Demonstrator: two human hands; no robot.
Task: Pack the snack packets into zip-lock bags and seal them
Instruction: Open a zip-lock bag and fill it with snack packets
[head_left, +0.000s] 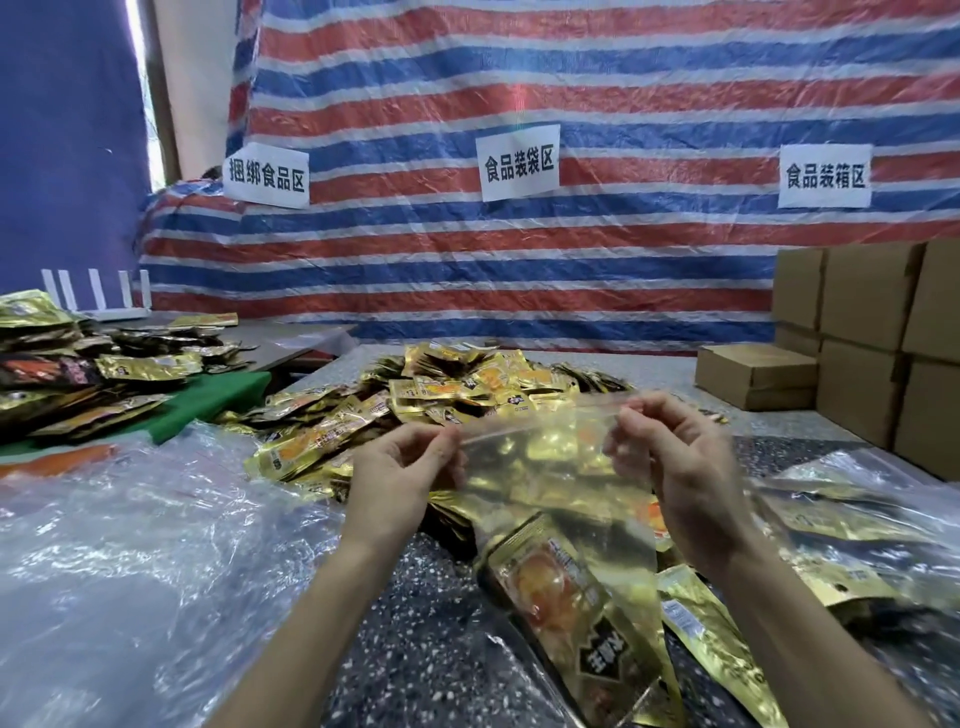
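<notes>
While both hands hold the bag (545, 467) up over the surface (405, 623), the step in hand looks like sealing. The left hand (405, 467) pinches the zip strip at one top corner and the right hand (670, 457) pinches the other, stretching the mouth flat between them. Gold packets (566, 597) hang in the bag's lower part. Next, I judge, the fingers must press the strip together along its whole length, keeping the tracks aligned. Whether the zip is partly closed is unclear, as the film is transparent and blurred. The packets inside are hard to count, and the bag's bottom seems to run off the lower edge. The loose pile (457, 384) lies just behind.
</notes>
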